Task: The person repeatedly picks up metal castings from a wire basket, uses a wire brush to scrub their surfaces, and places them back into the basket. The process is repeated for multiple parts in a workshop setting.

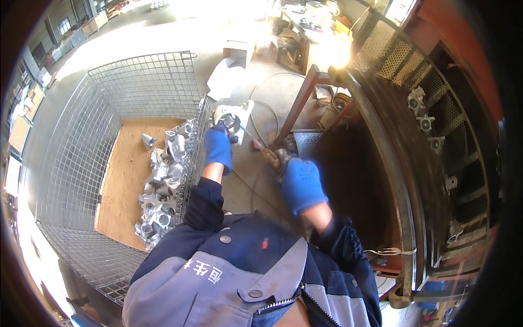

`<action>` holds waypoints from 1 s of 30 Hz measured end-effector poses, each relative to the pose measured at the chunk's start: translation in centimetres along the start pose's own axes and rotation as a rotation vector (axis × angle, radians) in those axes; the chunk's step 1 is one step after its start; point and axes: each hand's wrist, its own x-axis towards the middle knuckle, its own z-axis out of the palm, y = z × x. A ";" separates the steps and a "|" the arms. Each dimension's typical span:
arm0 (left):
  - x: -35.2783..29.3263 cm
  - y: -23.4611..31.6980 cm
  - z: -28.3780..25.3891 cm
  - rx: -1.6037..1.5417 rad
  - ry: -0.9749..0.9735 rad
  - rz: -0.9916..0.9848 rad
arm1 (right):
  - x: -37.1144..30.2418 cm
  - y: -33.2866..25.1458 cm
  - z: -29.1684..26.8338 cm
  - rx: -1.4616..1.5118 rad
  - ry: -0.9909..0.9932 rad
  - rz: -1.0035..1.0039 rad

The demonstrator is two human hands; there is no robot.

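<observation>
My left hand (219,147), in a blue knit glove with dark fingers, is closed on a silver metal casting (229,119) with a round opening. A white box-like object stands just behind the casting. My right hand (299,180), gloved the same way, is wrapped round the brown handle of a file (269,157). The file's thin blade points up and left toward the casting; whether the tip touches it I cannot tell. To the left, many similar castings (163,169) lie heaped along the near side of a wire mesh cage.
The wire mesh cage (81,131) has brown cardboard (121,180) on its bottom. On my right, a dark metal bench frame (389,180) holds several castings (425,122) along its far side. A cable (272,109) curls over the floor. Bright light glares from the back.
</observation>
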 end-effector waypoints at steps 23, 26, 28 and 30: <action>2.7 -4.1 -5.2 -0.654 -0.122 0.082 | -7.1 3.9 -6.8 0.672 -0.181 0.278; 1.5 -4.9 -6.7 -0.699 -0.229 0.181 | -7.0 5.7 -6.8 0.722 -0.054 0.380; 0.7 -4.3 -7.5 -0.701 -0.201 0.042 | -5.9 5.6 -6.4 0.879 -0.135 0.313; 0.3 -5.3 -8.2 -0.731 -0.232 0.023 | -4.5 4.9 -6.5 0.818 -0.164 0.295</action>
